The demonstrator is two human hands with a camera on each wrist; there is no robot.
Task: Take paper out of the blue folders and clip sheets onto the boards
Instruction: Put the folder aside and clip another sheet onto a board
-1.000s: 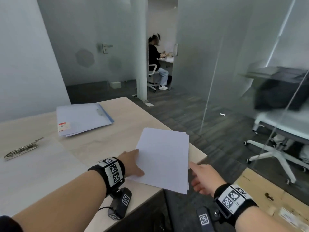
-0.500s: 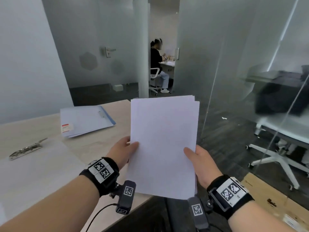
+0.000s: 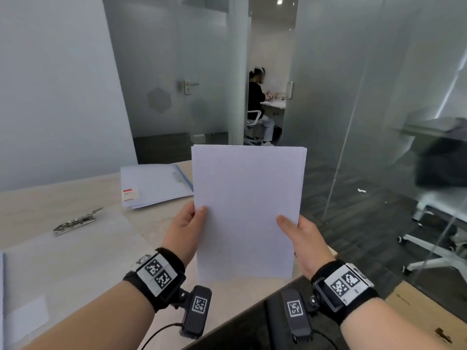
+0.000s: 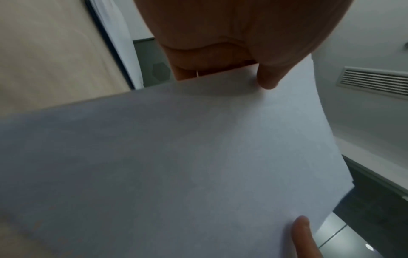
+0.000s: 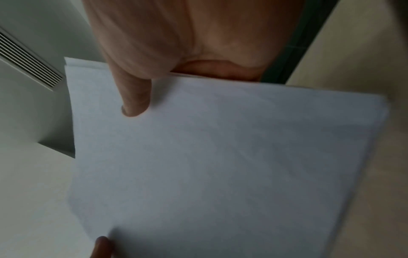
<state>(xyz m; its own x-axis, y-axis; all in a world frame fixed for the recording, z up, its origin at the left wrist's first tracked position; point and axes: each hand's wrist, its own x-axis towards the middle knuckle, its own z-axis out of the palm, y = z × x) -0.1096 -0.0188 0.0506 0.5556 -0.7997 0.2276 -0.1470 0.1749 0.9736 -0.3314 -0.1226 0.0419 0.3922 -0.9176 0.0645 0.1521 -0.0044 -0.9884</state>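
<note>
White paper stack (image 3: 246,210), a thin sheaf of plain sheets, looks light and floppy, prob. slippery between sheets, so best gripped at both long edges, low down (as now). It stands upright above the pale wooden table (image 3: 83,261) edge, w/ left hand (image 3: 185,229) pinching its left edge and right hand (image 3: 304,239) pinching its right, thumbs in front.

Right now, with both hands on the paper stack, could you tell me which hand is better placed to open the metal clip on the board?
Left, probably. The left hand is nearer the metal clip, which lies on the table's left side; the right hand can keep holding the paper stack.
</note>
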